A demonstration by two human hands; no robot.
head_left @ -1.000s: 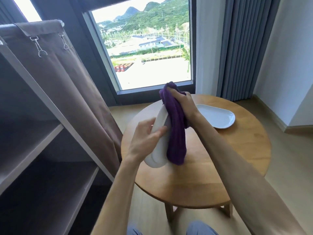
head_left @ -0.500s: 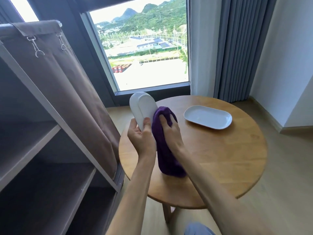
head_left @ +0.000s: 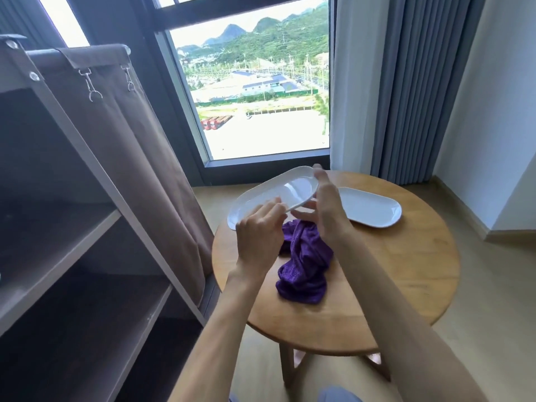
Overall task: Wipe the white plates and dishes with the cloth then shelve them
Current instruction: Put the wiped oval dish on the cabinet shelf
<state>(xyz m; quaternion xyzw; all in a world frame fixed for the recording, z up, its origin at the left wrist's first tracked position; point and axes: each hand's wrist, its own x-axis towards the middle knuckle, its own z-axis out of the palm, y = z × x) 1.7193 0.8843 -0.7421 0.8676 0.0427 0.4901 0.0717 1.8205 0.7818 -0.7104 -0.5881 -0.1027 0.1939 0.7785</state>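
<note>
White oval ceramic dish (head_left: 272, 195), upright 0.5 s ago, now lies flat at centre frame, left hand (head_left: 258, 230) pinching its rim, right hand (head_left: 324, 207) fingers spread beside it; purple cloth (head_left: 304, 268) dropped on the round wooden surface (head_left: 406, 271), so shelving likely follows.

Round wooden table (head_left: 406, 274) sits right below the window (head_left: 255, 91) (mountain view), grey curtains (head_left: 406, 82) hanging just right of it.

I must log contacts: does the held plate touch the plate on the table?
Apart. The head view shows the held plate raised, right hand between it and the other plate.
</note>
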